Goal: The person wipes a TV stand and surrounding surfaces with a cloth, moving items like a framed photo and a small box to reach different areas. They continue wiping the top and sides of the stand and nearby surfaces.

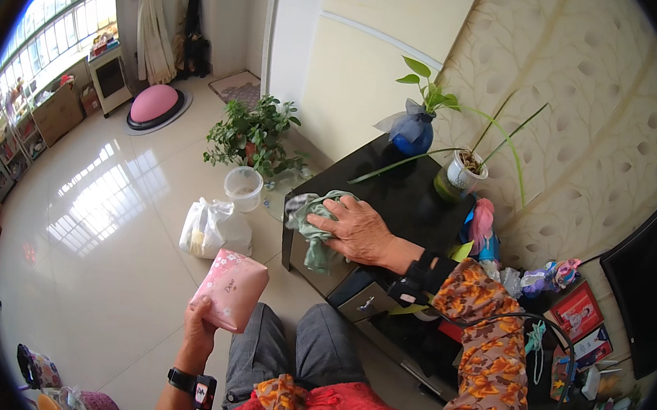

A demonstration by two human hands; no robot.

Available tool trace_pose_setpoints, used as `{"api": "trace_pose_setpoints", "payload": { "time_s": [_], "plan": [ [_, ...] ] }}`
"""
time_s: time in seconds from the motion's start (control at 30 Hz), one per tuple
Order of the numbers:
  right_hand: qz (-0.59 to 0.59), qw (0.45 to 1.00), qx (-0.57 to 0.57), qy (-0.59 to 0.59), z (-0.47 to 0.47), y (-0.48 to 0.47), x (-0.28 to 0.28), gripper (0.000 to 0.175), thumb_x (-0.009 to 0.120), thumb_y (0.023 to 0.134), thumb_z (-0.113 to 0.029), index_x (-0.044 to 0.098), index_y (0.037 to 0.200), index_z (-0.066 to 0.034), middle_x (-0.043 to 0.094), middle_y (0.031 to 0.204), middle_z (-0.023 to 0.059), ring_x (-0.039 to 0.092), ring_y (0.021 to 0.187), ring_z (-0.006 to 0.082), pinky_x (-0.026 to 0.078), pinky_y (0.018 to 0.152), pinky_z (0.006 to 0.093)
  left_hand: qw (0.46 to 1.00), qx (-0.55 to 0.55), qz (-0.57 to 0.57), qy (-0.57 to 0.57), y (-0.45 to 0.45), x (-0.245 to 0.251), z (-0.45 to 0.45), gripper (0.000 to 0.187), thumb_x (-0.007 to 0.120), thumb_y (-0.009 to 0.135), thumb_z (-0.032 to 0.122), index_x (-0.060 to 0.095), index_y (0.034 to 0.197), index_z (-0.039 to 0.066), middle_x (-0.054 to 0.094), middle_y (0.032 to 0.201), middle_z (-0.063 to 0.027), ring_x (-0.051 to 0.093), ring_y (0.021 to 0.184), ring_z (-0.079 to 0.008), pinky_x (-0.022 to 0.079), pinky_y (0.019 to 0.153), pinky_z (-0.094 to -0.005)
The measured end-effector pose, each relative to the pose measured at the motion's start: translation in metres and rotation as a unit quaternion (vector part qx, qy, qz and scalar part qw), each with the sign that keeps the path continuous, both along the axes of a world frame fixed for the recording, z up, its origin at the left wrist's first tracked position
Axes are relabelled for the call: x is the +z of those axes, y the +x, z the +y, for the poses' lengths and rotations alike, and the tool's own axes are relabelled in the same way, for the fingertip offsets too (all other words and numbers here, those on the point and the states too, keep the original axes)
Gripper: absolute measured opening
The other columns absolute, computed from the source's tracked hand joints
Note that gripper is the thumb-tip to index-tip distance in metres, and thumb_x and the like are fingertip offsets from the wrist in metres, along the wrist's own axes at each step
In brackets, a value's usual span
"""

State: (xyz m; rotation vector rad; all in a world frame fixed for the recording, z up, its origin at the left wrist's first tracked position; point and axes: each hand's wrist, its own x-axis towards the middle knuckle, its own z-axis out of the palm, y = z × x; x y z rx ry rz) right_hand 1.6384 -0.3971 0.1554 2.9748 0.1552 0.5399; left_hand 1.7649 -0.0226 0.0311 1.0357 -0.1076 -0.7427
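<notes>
My left hand (199,331) grips the lower left end of a pink Dove pouch (233,293) with a floral print, held up over the floor in front of my knees. On the right, my right hand (358,231) presses a crumpled green and grey cloth (321,225) against the left corner of a black glossy cabinet top (386,181). Part of the cloth hangs over the cabinet's front edge. Behind the hand, a blue vase (414,133) with a leafy plant and a white pot (465,169) with long thin leaves stand on the cabinet.
A white plastic bag (215,230), a clear plastic tub (243,189) and a leafy potted plant (252,134) stand on the tiled floor left of the cabinet. A pink balance dome (154,105) lies farther back. Framed photos (578,312) and small items crowd the right side, near a black screen (644,279).
</notes>
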Motion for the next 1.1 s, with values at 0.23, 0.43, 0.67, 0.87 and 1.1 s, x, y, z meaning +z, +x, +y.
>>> {"api": "trace_pose_setpoints", "payload": {
  "time_s": [0.23, 0.43, 0.67, 0.87, 1.1],
  "plan": [
    [0.034, 0.966, -0.256, 0.018, -0.101, -0.038, -0.007, 0.054, 0.059, 0.09, -0.034, 0.052, 0.141, -0.0181, 0.05, 0.145, 0.0122, 0.049, 0.127, 0.0306, 0.043, 0.099, 0.0458, 1.0, 0.022, -0.003, -0.006, 0.0, -0.003, 0.016, 0.063, 0.072, 0.086, 0.034, 0.05, 0.132, -0.003, 0.064, 0.119, -0.0118, 0.067, 0.104, -0.0218, 0.058, 0.087, -0.0379],
    [0.042, 0.931, -0.347, 0.103, -0.161, -0.037, -0.015, 0.057, 0.054, 0.087, -0.029, 0.048, 0.139, -0.0088, 0.049, 0.14, 0.0147, 0.045, 0.13, 0.0381, 0.039, 0.108, 0.0482, 0.999, 0.012, 0.007, 0.042, 0.002, -0.005, 0.031, 0.069, 0.067, 0.09, 0.037, 0.042, 0.142, -0.001, 0.056, 0.136, -0.0129, 0.059, 0.122, -0.0247, 0.051, 0.1, -0.0425],
    [0.087, 0.886, -0.429, 0.153, -0.173, -0.018, -0.006, 0.061, 0.054, 0.086, -0.034, 0.043, 0.141, -0.0094, 0.046, 0.143, 0.0162, 0.042, 0.133, 0.043, 0.035, 0.111, 0.0533, 0.999, 0.035, 0.008, 0.027, -0.009, 0.001, 0.028, 0.063, 0.072, 0.087, 0.035, 0.049, 0.133, -0.002, 0.063, 0.121, -0.0119, 0.066, 0.107, -0.0227, 0.058, 0.088, -0.0393],
    [0.135, 0.905, -0.394, 0.093, -0.15, -0.042, -0.007, 0.068, 0.054, 0.089, -0.042, 0.038, 0.151, -0.0173, 0.045, 0.143, 0.0178, 0.041, 0.131, 0.0453, 0.037, 0.108, 0.0553, 0.998, 0.041, 0.024, 0.032, -0.012, -0.007, 0.034, 0.061, 0.07, 0.089, 0.034, 0.049, 0.134, -0.001, 0.062, 0.123, -0.0111, 0.065, 0.109, -0.023, 0.057, 0.089, -0.0402],
    [0.12, 0.953, -0.271, 0.059, -0.05, -0.103, 0.002, 0.064, 0.062, 0.09, -0.042, 0.046, 0.147, -0.0158, 0.046, 0.139, 0.0201, 0.046, 0.122, 0.0441, 0.047, 0.1, 0.0503, 0.998, 0.043, 0.044, 0.033, -0.013, -0.025, 0.041, 0.06, 0.068, 0.09, 0.035, 0.049, 0.136, 0.001, 0.061, 0.126, -0.0109, 0.064, 0.111, -0.0234, 0.056, 0.091, -0.0411]
  ]
}}
